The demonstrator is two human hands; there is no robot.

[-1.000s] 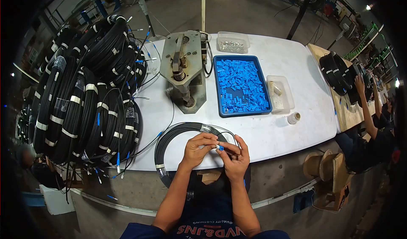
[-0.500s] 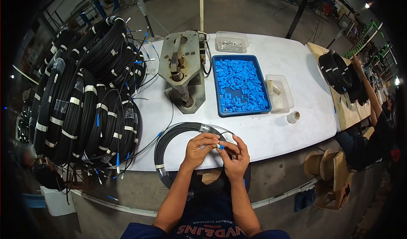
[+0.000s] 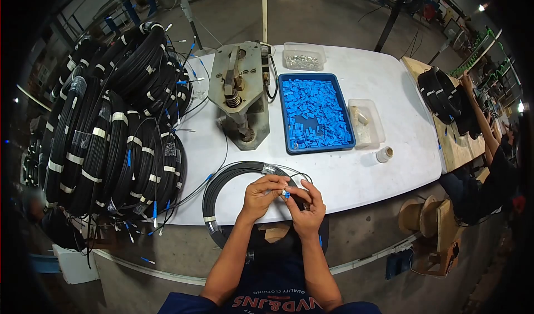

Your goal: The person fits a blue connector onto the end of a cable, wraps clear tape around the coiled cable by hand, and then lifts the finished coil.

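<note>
Both my hands meet over the front table edge, around a small blue cable connector [image 3: 286, 194] with a whitish end. My left hand [image 3: 258, 198] pinches at the whitish side from the left. My right hand [image 3: 308, 207] has its thumb and index finger closed on the blue part, its other fingers curled. Fingertips cover much of the piece. Beneath the hands lies a coil of black cable [image 3: 210, 198], partly over the table edge, bound with white tape. A thin black cable loops up behind my right fingers.
A metal hand press [image 3: 238, 80] stands behind the coil. Right of it are a blue tray [image 3: 318, 150] of blue connector housings, clear plastic boxes [image 3: 367, 141] and a small white spool [image 3: 384, 155]. Taped cable coils [image 3: 105, 141] pile up at left. Another person's arm [image 3: 484, 119] reaches in at far right.
My hands stay almost in place, with the right fingers shifting slightly left and down around the connector. The other person's arm at far right has moved a little.
</note>
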